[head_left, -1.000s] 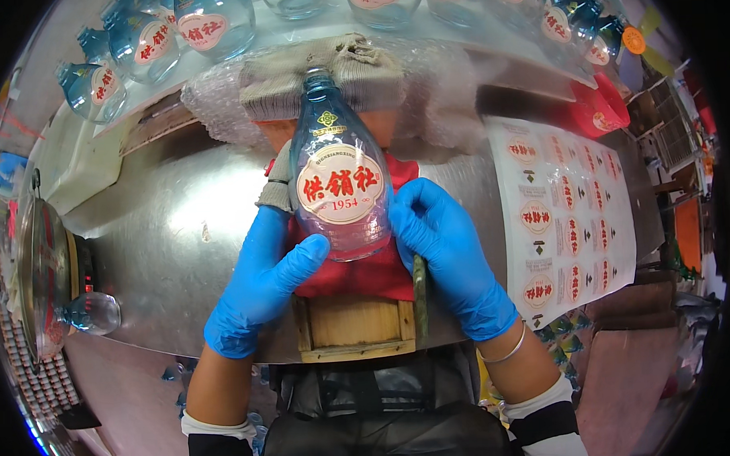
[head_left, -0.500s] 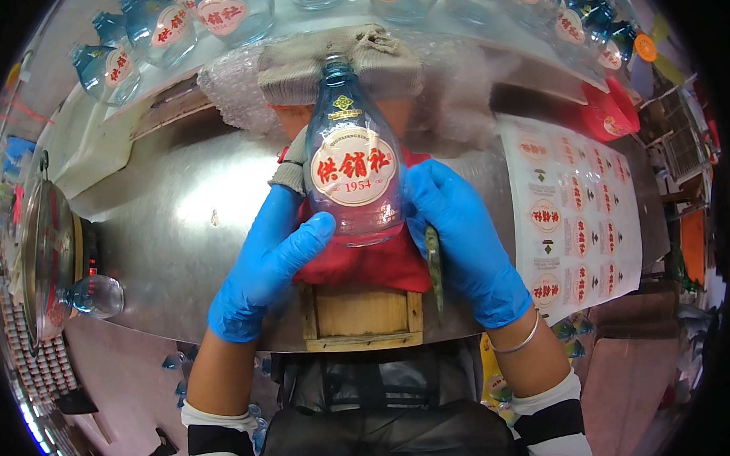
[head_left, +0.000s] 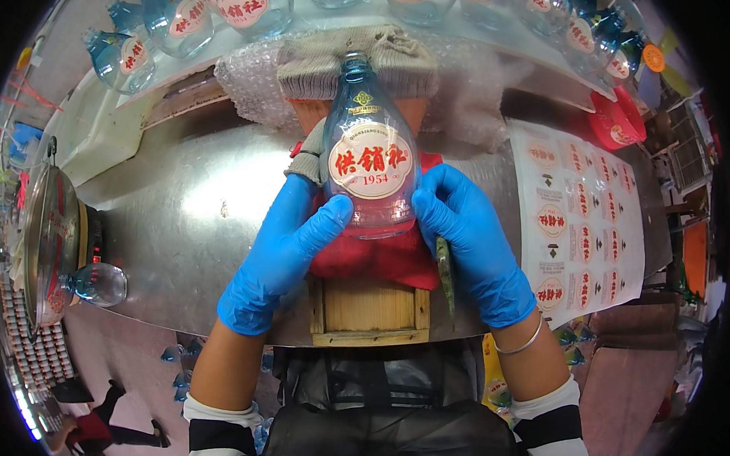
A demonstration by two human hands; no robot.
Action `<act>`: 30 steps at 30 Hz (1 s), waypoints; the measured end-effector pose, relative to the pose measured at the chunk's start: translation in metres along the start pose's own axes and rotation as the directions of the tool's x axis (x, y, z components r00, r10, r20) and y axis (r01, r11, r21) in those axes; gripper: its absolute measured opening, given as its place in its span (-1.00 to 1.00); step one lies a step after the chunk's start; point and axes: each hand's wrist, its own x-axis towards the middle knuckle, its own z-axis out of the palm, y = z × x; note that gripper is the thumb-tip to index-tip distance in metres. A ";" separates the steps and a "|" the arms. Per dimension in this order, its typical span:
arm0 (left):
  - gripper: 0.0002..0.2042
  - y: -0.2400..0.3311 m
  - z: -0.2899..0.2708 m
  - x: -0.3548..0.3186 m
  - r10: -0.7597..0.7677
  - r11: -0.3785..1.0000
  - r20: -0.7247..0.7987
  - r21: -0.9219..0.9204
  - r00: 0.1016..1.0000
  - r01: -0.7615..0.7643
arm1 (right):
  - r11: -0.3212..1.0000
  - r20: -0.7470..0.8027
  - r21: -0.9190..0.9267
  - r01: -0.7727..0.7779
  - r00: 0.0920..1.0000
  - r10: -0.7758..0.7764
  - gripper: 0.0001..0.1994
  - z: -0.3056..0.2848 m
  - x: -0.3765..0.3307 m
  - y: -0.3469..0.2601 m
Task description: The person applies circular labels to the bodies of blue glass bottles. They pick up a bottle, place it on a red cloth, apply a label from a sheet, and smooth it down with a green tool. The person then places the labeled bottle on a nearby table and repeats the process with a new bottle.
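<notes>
A blue-tinted glass bottle with a round red-and-white label lies neck away from me on a red cloth over a small wooden stand. My left hand, in a blue glove, presses its thumb against the bottle's lower left side. My right hand, also gloved in blue, holds the bottle's lower right side. The bottle's neck rests against a beige knitted pad on bubble wrap.
A sheet of round red labels lies on the metal table to the right. Several labelled bottles line the far edge. Another bottle lies at the left edge beside a round metal tray.
The view has shifted slightly and the bottle sits a bit lower and nearer. Both hands stay on its lower sides; my left thumb has slid up against the label's edge.
</notes>
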 end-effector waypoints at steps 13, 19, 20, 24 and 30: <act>-0.25 -0.009 -0.002 -0.004 0.096 0.968 -0.015 0.236 0.995 -0.090 | 0.953 -0.522 -0.145 0.265 0.798 -0.302 -0.83 0.035 -0.042 0.000; -0.13 -0.007 -0.008 -0.001 0.158 0.966 0.061 0.198 0.986 -0.167 | 0.774 -0.547 -0.556 0.304 0.566 -0.616 -0.88 0.015 -0.041 0.009; -0.11 -0.008 -0.011 -0.001 0.179 0.953 0.100 0.230 0.979 -0.198 | 0.592 -0.369 -0.705 0.392 0.509 -0.777 -0.88 0.016 -0.046 0.004; -0.05 -0.007 -0.020 -0.001 0.213 0.692 0.126 0.681 0.969 -0.241 | -0.141 0.545 -0.751 0.645 0.486 -0.683 -0.67 0.033 -0.048 -0.019; -0.03 -0.001 -0.025 0.004 0.195 0.649 0.156 0.720 0.968 -0.247 | -0.258 0.545 -0.806 0.532 0.499 -0.674 -0.62 0.023 -0.062 -0.026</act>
